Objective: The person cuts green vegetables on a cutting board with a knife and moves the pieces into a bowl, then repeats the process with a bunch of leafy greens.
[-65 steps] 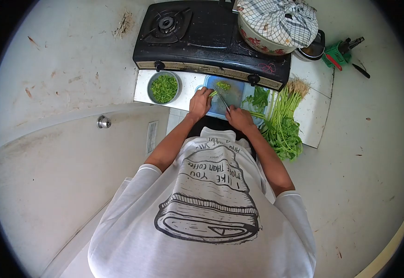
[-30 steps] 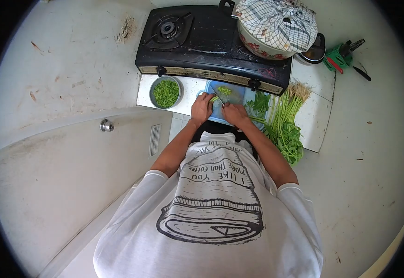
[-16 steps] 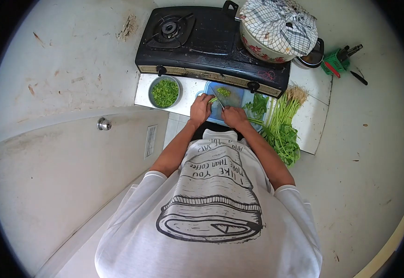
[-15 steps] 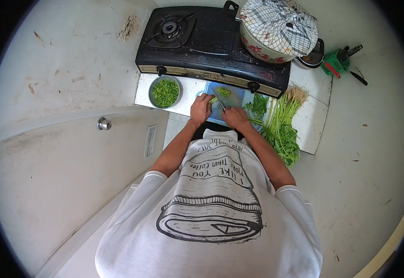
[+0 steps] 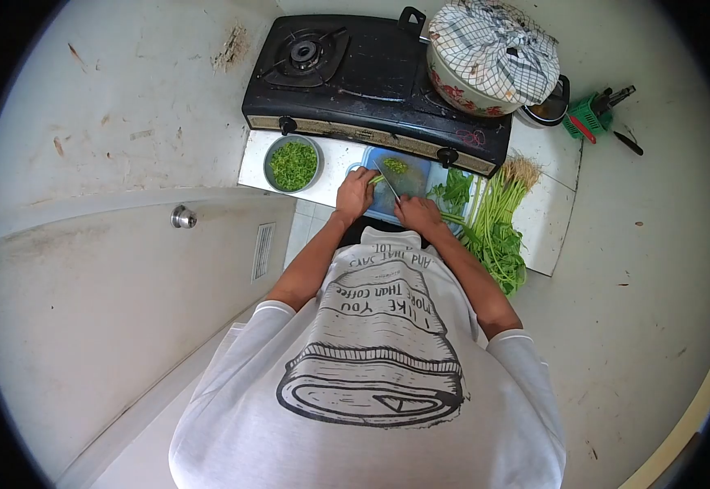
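Note:
My left hand [image 5: 356, 192] is closed around a few thin green stems [image 5: 376, 178] at the left side of a blue cutting board [image 5: 417, 173]. In my right hand [image 5: 418, 213] is a knife [image 5: 388, 181], its blade slanting up and left across the board beside the stems. A small heap of chopped greens [image 5: 394, 165] lies just beyond the blade. Loose leaves [image 5: 455, 189] rest at the board's right. Next to them is a bunch of leafy green stalks [image 5: 495, 216] with pale roots. A grey bowl [image 5: 268, 174] on the left holds finely chopped greens [image 5: 294, 165].
A black two-burner stove [image 5: 371, 61] stands directly behind the board. On its right side is a floral pot [image 5: 462, 94] covered by a checked cloth [image 5: 493, 41]. Behind that, a smaller pan [image 5: 546, 112] and a green basket [image 5: 589, 114] with knives sit at the right.
The view has shifted slightly. Both hands stay in nearly the same place on the board, with the knife still beside the stems.

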{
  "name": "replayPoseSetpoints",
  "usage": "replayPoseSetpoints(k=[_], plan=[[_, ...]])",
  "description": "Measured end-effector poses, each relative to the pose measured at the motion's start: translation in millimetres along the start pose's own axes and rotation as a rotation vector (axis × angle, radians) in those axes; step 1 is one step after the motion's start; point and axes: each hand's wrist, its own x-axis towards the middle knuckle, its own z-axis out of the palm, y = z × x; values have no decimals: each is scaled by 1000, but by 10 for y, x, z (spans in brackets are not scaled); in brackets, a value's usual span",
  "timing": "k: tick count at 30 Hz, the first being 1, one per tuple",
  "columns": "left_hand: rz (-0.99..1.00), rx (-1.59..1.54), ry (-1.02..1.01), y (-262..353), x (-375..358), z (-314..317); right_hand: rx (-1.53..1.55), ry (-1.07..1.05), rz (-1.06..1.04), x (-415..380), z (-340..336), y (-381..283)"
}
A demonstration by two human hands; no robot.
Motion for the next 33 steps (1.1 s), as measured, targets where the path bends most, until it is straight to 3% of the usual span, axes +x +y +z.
replayPoseSetpoints(k=[11, 33], plan=[[10, -33, 33, -30, -11, 45, 6, 105, -76, 233, 87, -24], [-3, -45, 19, -40, -12, 41, 8, 38, -42, 44, 65, 70]])
